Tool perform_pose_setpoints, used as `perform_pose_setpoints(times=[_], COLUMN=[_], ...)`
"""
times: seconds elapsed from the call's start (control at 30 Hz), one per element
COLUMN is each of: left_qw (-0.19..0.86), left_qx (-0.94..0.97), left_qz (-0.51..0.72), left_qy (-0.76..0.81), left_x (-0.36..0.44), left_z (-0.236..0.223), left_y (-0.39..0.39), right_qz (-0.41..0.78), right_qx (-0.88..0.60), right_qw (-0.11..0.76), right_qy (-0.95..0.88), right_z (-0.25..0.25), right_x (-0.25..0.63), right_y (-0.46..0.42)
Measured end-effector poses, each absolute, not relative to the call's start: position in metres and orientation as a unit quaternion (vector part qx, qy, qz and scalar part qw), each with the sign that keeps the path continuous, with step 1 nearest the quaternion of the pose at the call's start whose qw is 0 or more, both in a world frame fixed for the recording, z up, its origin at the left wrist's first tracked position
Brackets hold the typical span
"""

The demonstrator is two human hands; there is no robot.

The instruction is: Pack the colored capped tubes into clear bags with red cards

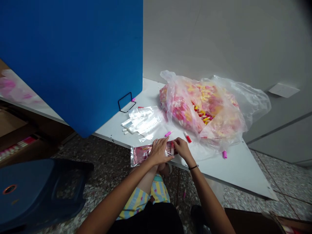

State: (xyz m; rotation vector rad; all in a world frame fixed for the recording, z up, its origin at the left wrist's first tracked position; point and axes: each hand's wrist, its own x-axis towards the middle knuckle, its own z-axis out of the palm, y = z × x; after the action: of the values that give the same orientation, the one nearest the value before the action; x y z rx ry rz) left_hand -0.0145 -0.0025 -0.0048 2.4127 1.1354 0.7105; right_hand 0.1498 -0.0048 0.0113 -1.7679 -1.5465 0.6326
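My left hand lies across a red printed plastic packet with clear edges, holding it at the table's front edge. At the packet's right end, the fingers of my right hand pinch a small red piece, partly hidden by the fingers. Just beyond my hands lie a pink-and-white capped piece and a red-and-white one. Clear flat plastic sleeves are piled to the left. A big translucent bag full of small red, yellow and pink pieces stands behind my right hand.
A tall blue panel rises at the left, with a black wire stand by its edge. A pink cap sits at the table's right. A blue stool stands lower left; a cardboard box is lower right.
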Motion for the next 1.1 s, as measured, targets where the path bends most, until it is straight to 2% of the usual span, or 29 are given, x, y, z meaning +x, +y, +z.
perform_pose_setpoints(times=[0.13,0.4,0.6,0.67,0.77,0.97,1.1], left_qw=[0.180,0.179,0.187,0.189,0.188,0.171,0.153], left_qx=[0.858,0.858,0.857,0.856,0.856,0.863,0.879], left_qz=[0.260,0.265,0.271,0.272,0.266,0.252,0.212], left_qy=[0.405,0.402,0.397,0.398,0.402,0.402,0.399], left_x=[-0.014,-0.013,-0.014,-0.014,-0.013,-0.012,-0.011], left_z=[-0.007,-0.007,-0.006,-0.007,-0.008,-0.009,-0.006], left_y=[-0.003,-0.002,-0.002,-0.002,-0.001,0.000,0.001], right_qz=[0.186,0.275,0.347,0.394,0.395,0.424,0.378], right_qx=[-0.711,-0.656,-0.653,-0.635,-0.642,-0.609,-0.626], right_qw=[0.342,0.324,0.421,0.432,0.456,0.427,0.436], right_qy=[-0.585,-0.624,-0.526,-0.506,-0.473,-0.517,-0.524], right_z=[0.009,0.017,0.009,0.007,0.005,0.001,0.000], right_x=[0.155,0.153,0.141,0.138,0.137,0.135,0.141], right_y=[-0.003,-0.006,-0.005,-0.008,-0.014,-0.024,-0.023])
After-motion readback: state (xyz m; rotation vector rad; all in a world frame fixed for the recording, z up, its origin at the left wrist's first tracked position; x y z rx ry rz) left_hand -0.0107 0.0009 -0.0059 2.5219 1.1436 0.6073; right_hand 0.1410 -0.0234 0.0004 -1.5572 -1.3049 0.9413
